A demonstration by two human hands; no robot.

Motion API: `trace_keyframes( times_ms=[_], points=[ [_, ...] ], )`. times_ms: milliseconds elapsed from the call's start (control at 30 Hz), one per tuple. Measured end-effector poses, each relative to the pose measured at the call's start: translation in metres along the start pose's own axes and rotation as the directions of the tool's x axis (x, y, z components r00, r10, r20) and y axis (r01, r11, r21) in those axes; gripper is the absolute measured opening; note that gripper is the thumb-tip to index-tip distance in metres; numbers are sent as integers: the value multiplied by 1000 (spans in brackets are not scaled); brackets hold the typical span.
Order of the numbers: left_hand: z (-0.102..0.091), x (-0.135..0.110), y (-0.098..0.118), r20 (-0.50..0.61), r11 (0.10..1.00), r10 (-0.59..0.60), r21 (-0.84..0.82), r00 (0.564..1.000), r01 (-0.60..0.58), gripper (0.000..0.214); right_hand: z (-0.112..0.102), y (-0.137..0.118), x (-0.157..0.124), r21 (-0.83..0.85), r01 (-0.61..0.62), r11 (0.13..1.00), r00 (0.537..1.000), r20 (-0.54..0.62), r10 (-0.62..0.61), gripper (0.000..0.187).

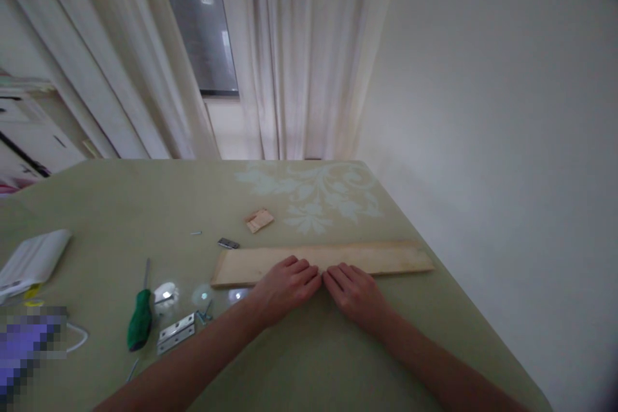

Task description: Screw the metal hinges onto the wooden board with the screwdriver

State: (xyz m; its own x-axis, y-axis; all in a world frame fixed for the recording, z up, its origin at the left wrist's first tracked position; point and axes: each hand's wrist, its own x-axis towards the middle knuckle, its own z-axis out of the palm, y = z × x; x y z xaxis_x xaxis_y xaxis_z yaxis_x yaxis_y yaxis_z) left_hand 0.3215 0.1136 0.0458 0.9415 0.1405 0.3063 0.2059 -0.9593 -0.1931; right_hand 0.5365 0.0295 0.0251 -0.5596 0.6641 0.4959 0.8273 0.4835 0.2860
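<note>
A long, pale wooden board (pixel 396 257) lies flat across the table in front of me. My left hand (pixel 292 280) and my right hand (pixel 350 290) meet over the middle of its near edge, fingertips almost touching. Both hands are closed, with fingers bent and pressed together. Whatever sits between the fingertips is too small and hidden to name. Just behind the board's left end is a small dark metal hinge (pixel 228 243). To the left of my left forearm lie a silvery hinge (pixel 176 333), several screws (pixel 205 317) and a green-handled screwdriver (pixel 140 320).
A small broken piece of wood (pixel 259 220) lies beyond the board, with a single screw (pixel 196 233) left of it. At far left are a white object (pixel 36 261) and a blurred-out purple item (pixel 26 351). The table's right edge (pixel 463 296) runs beside a wall.
</note>
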Motion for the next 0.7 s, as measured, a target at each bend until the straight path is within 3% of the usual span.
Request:
trace_keyframes(
  times_ms=[100, 233, 500, 600, 700],
  points=[
    [4, -4, 1, -48, 985, 119, 129, 992, -112, 13, -2, 11, 3, 4, 115, 993, 993, 19, -115, 18],
    [8, -8, -1, -95, 966, 189, 196, 977, -168, 19, -7, 27, 9, 50, 229, 972, 971, 65, -232, 12],
    [0, -10, -10, -195, 958, 263, 173, 945, -231, 19, -9, 42, 9, 175, 241, 955, 964, 69, -257, 21],
    [3, -7, -12, -215, 973, 227, 81, 950, -215, 16, -7, 45, 7, 255, 208, 944, 972, 50, -228, 22],
    [5, 0, -8, -224, 987, 33, -145, 974, -67, 14, -10, 42, 5, 347, 107, 932, 991, 35, -127, 23]
  ],
)
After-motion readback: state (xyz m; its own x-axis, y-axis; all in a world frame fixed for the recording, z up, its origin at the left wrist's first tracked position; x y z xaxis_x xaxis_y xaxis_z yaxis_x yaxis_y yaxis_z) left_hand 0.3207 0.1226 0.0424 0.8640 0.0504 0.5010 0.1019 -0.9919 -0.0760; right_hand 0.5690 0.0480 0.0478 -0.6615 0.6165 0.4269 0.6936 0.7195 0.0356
